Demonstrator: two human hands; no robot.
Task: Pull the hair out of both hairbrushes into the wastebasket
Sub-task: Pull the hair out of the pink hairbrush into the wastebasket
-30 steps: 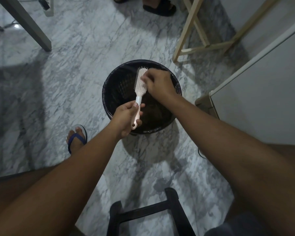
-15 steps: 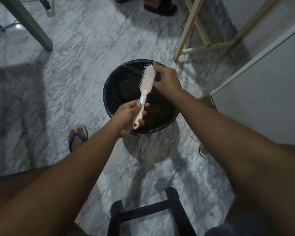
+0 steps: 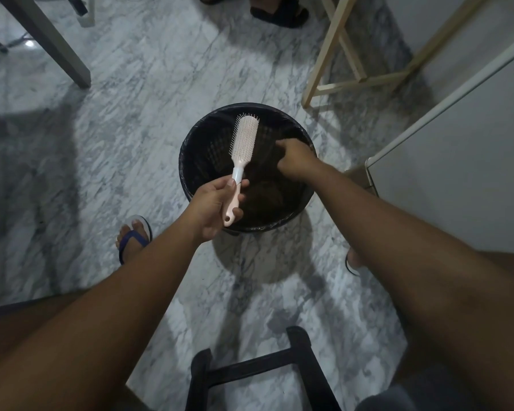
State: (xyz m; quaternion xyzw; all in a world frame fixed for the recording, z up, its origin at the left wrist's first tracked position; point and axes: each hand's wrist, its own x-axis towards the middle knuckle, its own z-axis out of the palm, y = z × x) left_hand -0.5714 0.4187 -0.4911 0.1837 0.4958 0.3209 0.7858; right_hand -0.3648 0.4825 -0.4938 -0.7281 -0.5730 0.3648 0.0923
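Note:
A pink and white hairbrush (image 3: 245,137) is held over the black wastebasket (image 3: 187,179), bristles facing right. My left hand (image 3: 214,206) grips its handle near the basket's front rim. My right hand (image 3: 294,158) is to the right of the brush, dipped inside the basket's right side, fingers pinched downward on a thin tuft of dark hair. A brownish clump of hair (image 3: 264,194) lies at the bottom of the basket. Only one brush is in view.
A black stool frame (image 3: 250,372) stands close in front of me. A pale wooden frame (image 3: 327,54) and a white cabinet (image 3: 457,158) are to the right, a grey table leg (image 3: 57,40) far left. Another person's sandalled feet (image 3: 276,10) are beyond the basket.
My right hand has left the brush head and dropped down to the right into the basket. The brush has tilted slightly, its bristles now exposed.

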